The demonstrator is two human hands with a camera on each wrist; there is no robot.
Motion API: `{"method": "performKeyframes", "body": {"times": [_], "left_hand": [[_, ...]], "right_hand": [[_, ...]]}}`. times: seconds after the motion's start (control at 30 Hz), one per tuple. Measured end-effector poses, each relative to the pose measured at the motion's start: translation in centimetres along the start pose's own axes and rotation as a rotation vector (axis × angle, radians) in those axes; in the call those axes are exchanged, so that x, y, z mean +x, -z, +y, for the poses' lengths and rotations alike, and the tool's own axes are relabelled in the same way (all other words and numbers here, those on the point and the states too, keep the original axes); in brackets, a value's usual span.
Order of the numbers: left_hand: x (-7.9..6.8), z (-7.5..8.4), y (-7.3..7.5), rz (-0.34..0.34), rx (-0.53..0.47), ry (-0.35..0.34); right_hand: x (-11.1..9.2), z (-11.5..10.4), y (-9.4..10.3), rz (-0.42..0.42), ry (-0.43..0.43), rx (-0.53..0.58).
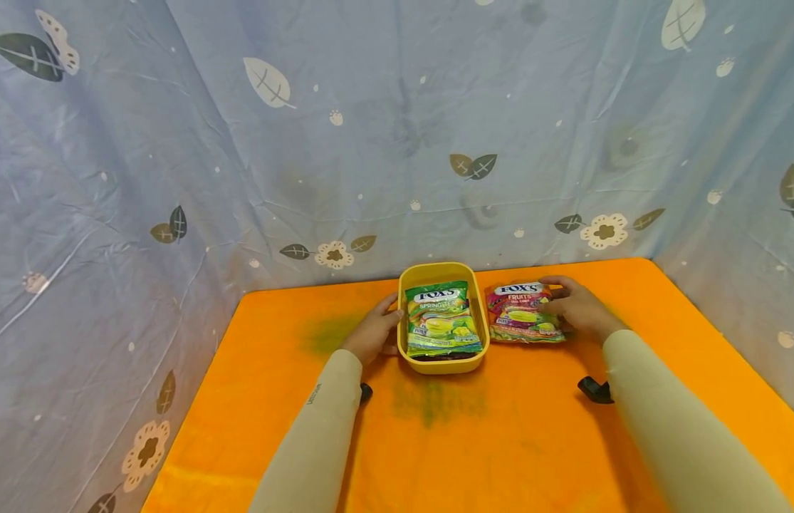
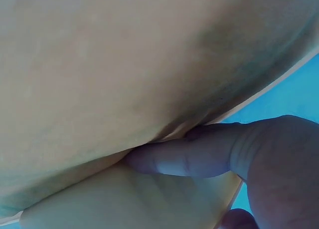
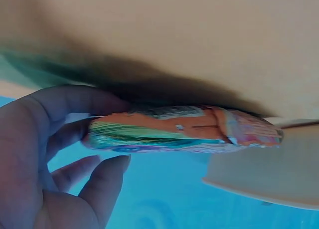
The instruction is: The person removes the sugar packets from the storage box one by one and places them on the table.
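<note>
A yellow tub [image 1: 443, 366] stands on the orange-covered table, with a green Fox's Spring Tea candy bag [image 1: 440, 320] lying face up inside. My left hand [image 1: 376, 329] is at the tub's left side, fingertips right at the rim. In the left wrist view, an extended finger [image 2: 184, 158] touches the tub's outer wall [image 2: 124, 199] low down by the tabletop. To the right of the tub, my right hand [image 1: 577, 308] grips the right end of a red Fox's Fruits candy bag [image 1: 521, 313]. Fingers lie around that bag's end [image 3: 184, 131] in the right wrist view.
The orange table cover [image 1: 473, 449] has dark green smudges in front of the tub. A blue-grey curtain [image 1: 384, 142] with leaf and flower prints encloses the back and both sides. Black straps [image 1: 595, 390] show at the wrists.
</note>
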State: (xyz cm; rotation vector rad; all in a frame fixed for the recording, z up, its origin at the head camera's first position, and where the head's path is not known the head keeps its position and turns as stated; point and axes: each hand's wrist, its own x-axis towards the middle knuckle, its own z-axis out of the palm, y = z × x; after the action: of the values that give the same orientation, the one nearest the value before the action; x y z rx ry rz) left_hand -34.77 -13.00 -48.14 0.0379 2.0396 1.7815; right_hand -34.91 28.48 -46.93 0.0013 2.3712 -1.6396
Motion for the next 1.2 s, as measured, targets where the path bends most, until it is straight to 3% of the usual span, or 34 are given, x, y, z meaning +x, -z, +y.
{"method": "performKeyframes", "body": {"times": [0.2, 0.43, 0.8, 1.2], "left_hand": [[-0.2, 0.2, -0.2, -0.001, 0.001, -0.015], [-0.2, 0.2, -0.2, 0.014, 0.011, -0.014], [0.0, 0.2, -0.1, 0.013, 0.0, -0.002], [0.0, 0.2, -0.1, 0.018, 0.002, -0.002]], "right_hand": [[-0.7, 0.7, 1.0, 0.012, -0.02, 0.105], [-1.2, 1.0, 1.9, 0.011, -0.016, 0.153], [-2.0, 0.1, 2.5, 0.016, 0.053, 0.135], [-1.6, -1.4, 1.7, 0.046, 0.047, 0.132]]}}
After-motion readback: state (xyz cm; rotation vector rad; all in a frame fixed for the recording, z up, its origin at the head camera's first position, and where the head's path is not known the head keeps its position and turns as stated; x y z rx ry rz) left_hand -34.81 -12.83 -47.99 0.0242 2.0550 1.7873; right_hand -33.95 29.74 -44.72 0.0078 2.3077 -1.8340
